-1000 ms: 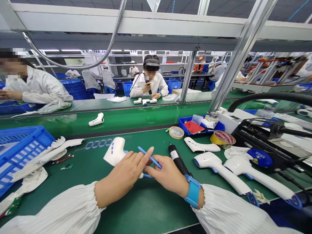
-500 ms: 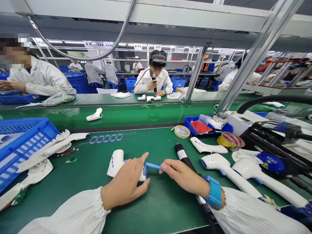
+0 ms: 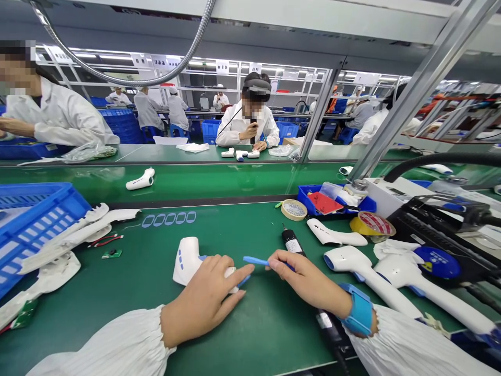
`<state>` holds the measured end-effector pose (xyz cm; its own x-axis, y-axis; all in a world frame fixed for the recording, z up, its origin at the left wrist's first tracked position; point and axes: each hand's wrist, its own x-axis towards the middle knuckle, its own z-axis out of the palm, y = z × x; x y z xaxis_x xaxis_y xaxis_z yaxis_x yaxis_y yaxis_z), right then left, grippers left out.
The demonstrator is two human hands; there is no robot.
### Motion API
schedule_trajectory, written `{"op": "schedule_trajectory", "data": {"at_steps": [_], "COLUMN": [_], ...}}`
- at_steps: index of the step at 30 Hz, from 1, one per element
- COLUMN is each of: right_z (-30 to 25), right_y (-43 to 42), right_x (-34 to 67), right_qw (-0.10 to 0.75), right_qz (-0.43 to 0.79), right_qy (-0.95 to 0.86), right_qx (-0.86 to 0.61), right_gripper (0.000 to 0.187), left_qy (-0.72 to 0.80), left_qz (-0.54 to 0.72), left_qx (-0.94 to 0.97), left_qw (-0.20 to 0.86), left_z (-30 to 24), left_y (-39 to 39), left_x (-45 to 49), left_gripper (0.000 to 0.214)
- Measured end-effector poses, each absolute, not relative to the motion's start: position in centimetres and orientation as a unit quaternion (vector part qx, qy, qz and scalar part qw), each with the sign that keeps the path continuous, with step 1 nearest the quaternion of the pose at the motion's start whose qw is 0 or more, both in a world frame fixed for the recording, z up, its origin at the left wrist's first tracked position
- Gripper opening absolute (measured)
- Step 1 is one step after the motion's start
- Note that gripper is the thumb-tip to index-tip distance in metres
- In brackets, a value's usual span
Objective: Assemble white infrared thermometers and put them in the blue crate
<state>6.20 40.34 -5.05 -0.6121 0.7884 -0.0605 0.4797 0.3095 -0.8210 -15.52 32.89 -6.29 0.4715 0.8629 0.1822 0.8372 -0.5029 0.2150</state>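
On the green bench lies a white handheld infrared thermometer (image 3: 187,263) with blue buttons, its head pointing left. My left hand (image 3: 207,290) covers much of its handle and grips it, index finger and thumb reaching past the handle end. A blue piece (image 3: 244,281) juts out at that end, partly hidden by the index finger. In my right hand (image 3: 291,271), a slim blue plastic pry tool (image 3: 256,260) is pinched between thumb and fingers. Its tip points left, just above the left index fingertip and apart from the thermometer.
A black electric screwdriver (image 3: 294,243) lies beside my right hand. Further right are white thermometers (image 3: 364,274) and tape (image 3: 371,225). A blue basket (image 3: 47,219), white shells (image 3: 74,240) and a small circuit board (image 3: 111,254) are left. Across the belt sits a co-worker (image 3: 248,122).
The pry tool has moved right, away from the handle end. The blue piece there now sticks out further. My left hand still grips the thermometer. The camera view has shifted slightly.
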Motion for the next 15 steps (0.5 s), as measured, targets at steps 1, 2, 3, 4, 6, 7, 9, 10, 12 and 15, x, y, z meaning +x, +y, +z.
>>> {"op": "schedule_trajectory", "data": {"at_steps": [1, 2, 3, 4, 6, 7, 9, 10, 12, 15], "right_z": [-5.0, -4.9, -4.8, -4.8, -4.6, -4.6, -4.7, -4.7, -4.9, -5.3], "right_y": [40.3, 40.2, 40.1, 40.0, 39.8, 39.7, 39.4, 39.3, 39.2, 39.2], "right_x": [6.3, 6.3, 6.3, 6.3, 6.2, 6.1, 6.0, 5.8, 5.5, 4.7], "right_qw": [0.171, 0.161, 0.149, 0.137, 0.113, 0.103, 0.089, 0.088, 0.093, 0.089], "right_qz": [0.432, 0.434, 0.435, 0.433, 0.423, 0.417, 0.405, 0.401, 0.395, 0.390], "right_qy": [-0.792, -0.795, -0.798, -0.801, -0.810, -0.817, -0.830, -0.835, -0.840, -0.845], "right_qx": [-0.396, -0.393, -0.391, -0.391, -0.389, -0.385, -0.372, -0.367, -0.361, -0.356], "right_gripper": [0.028, 0.028, 0.027, 0.027, 0.026, 0.025, 0.024, 0.023, 0.023, 0.023], "left_qy": [0.495, 0.499, 0.504, 0.509, 0.514, 0.513, 0.508, 0.506, 0.502, 0.500], "left_qz": [0.138, 0.144, 0.152, 0.158, 0.159, 0.154, 0.141, 0.137, 0.131, 0.126], "left_qx": [0.857, 0.854, 0.849, 0.845, 0.841, 0.843, 0.848, 0.851, 0.854, 0.856], "left_qw": [0.043, 0.041, 0.043, 0.045, 0.048, 0.049, 0.048, 0.046, 0.041, 0.036], "left_z": [-6.5, -6.6, -6.8, -6.9, -7.1, -7.1, -7.1, -7.0, -7.0, -7.0], "left_y": [32.9, 32.9, 32.8, 32.8, 32.8, 32.8, 32.8, 32.9, 32.9, 33.1], "left_x": [-15.5, -15.5, -15.5, -15.5, -15.4, -15.4, -15.3, -15.3, -15.3, -15.3], "left_gripper": [0.038, 0.039, 0.040, 0.042, 0.043, 0.042, 0.040, 0.039, 0.036, 0.036]}}
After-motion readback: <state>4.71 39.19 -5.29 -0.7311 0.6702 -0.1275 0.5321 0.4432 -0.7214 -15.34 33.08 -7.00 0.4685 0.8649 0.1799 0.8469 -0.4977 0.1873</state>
